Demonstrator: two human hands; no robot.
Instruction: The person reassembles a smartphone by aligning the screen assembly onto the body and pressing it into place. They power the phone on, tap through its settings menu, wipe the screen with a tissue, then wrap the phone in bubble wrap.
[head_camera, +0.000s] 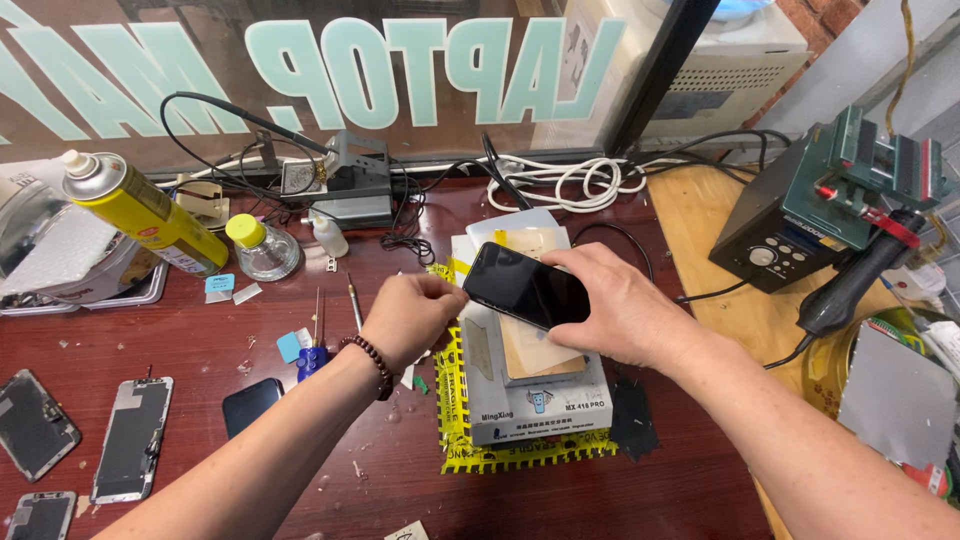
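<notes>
A dark red wooden workbench (300, 440) runs along a glass window (150, 60) with large pale lettering, cluttered with cables and tools. At the right, on a lighter wood surface, stands a green-and-black hot air station (800, 215) with its black handpiece (860, 280) resting beside it. In the middle of the bench sits a grey heating platform (535, 395) on a yellow-and-black striped mat (500, 455). A yellow spray can (145, 210) lies tilted at the left, near a small clear bottle with a yellow cap (262, 250). Dismantled phone frames (132, 438) lie at the lower left, and a blue-handled screwdriver (313, 350) lies between them and the platform.

The right hand (625, 305) grips a black smartphone (525, 287) by its right end, holding it tilted just above the platform. The left hand (412, 315), with a bead bracelet (372, 362) on its wrist, has fingers curled in a pinch at the phone's left edge; whether they hold a small tool cannot be told.
</notes>
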